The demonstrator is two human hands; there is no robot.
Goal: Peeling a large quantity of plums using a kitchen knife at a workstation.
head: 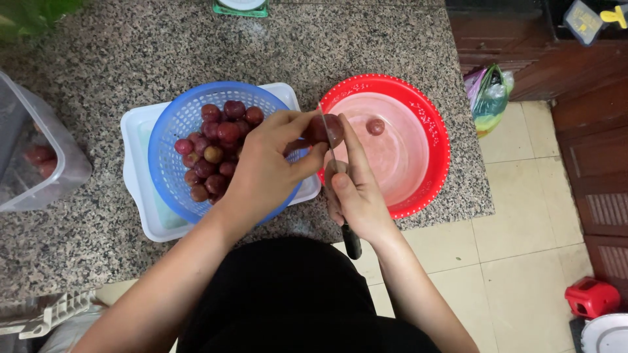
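While the left hand (265, 163) pinches a dark red fruit (325, 129) at its fingertips, steadying it, the right hand (356, 193) grips a small knife (337, 180), blade against it, between blue colander (171, 131) and red basin (432, 124).

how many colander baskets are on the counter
2. The blue basket sits in a white tray, full of red fruit. The red basket is right of it, holding one fruit in a bowl.
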